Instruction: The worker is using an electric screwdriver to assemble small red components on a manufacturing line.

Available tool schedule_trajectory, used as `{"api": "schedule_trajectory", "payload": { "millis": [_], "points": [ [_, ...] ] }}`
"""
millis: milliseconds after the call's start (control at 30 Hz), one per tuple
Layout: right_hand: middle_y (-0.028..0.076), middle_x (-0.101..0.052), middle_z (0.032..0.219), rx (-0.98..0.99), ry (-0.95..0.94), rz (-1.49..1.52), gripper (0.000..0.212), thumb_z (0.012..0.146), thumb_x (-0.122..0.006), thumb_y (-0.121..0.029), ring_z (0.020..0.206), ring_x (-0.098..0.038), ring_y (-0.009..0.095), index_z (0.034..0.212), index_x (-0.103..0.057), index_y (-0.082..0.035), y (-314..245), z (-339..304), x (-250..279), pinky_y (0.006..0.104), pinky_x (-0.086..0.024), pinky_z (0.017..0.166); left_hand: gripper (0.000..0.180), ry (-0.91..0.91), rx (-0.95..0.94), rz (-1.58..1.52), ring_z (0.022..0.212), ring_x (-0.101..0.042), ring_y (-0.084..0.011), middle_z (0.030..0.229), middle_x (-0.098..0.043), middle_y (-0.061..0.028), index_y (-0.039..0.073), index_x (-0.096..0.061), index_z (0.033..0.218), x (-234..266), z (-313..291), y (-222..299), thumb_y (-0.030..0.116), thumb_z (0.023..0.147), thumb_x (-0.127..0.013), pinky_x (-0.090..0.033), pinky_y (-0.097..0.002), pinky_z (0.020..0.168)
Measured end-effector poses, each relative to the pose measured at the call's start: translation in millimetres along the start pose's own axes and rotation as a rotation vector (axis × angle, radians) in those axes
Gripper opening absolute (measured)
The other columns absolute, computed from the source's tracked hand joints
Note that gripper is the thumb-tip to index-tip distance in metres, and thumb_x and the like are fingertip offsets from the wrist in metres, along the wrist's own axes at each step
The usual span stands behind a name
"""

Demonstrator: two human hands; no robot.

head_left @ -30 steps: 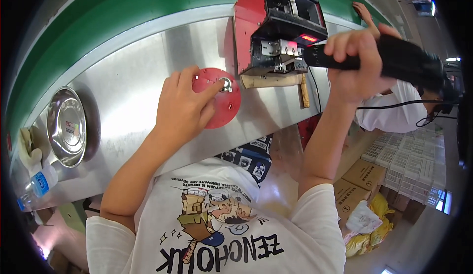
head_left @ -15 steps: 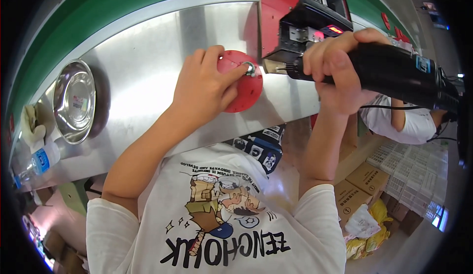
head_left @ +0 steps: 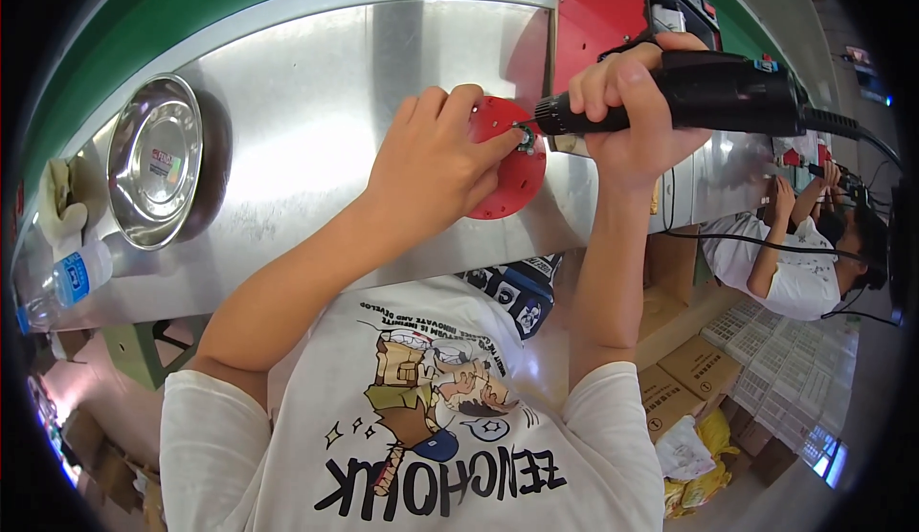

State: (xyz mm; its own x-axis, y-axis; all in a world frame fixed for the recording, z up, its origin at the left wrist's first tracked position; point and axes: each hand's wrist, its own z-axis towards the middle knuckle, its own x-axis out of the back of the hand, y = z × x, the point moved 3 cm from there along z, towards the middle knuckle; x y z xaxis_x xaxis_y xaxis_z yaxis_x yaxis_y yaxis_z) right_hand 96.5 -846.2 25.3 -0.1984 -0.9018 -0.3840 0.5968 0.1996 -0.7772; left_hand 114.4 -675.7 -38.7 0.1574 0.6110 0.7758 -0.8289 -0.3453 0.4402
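Note:
A round red disc (head_left: 512,192) with small holes lies on the metal bench, partly covered by my left hand (head_left: 436,159). That hand is closed over the disc's left side. One of its fingers reaches right and presses against a small silvery part (head_left: 526,140) on the disc. My right hand (head_left: 627,116) is wrapped around a black electric screwdriver (head_left: 732,92), held nearly level. Its nose sits just above and right of the small part, with the thin bit close to my fingertip. Whether the bit touches the part is hard to make out.
Behind the screwdriver stands a red and black machine (head_left: 603,25). A steel bowl (head_left: 124,164), a glove (head_left: 62,207) and a plastic bottle (head_left: 72,278) sit at the bench's left. Another person (head_left: 785,254) works at right, near a black cable (head_left: 713,237). Cartons (head_left: 704,365) stand below.
The screwdriver has come down and left, its nose now at the small part. My left hand stays on the disc. The view has shifted, so more of the co-worker shows.

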Motion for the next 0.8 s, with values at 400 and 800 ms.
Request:
{"api": "schedule_trajectory", "payload": {
  "millis": [400,800],
  "points": [
    [0.008,-0.054,0.068,0.009,0.026,0.009,0.035,0.083,-0.055,0.011,0.045,-0.048,0.015,0.115,-0.045,0.002,4,0,0,0.0365,-0.047,0.046,0.034,0.012,0.004,-0.005,0.091,-0.051,-0.0249,0.102,-0.052,-0.0076,0.021,-0.074,0.103,-2,0,-3,0.019,0.069,-0.073,-0.042,-0.0352,0.075],
    [0.007,-0.051,0.068,0.042,-0.200,-0.247,0.032,0.082,-0.053,0.011,0.047,-0.047,0.017,0.107,-0.045,-0.005,4,-13,-15,0.0368,-0.046,0.050,0.032,0.016,0.010,-0.003,0.090,-0.051,-0.0253,0.104,-0.053,-0.0077,0.021,-0.073,0.102,-2,-2,2,0.019,0.071,-0.073,-0.042,-0.0353,0.074]
  ]
}}
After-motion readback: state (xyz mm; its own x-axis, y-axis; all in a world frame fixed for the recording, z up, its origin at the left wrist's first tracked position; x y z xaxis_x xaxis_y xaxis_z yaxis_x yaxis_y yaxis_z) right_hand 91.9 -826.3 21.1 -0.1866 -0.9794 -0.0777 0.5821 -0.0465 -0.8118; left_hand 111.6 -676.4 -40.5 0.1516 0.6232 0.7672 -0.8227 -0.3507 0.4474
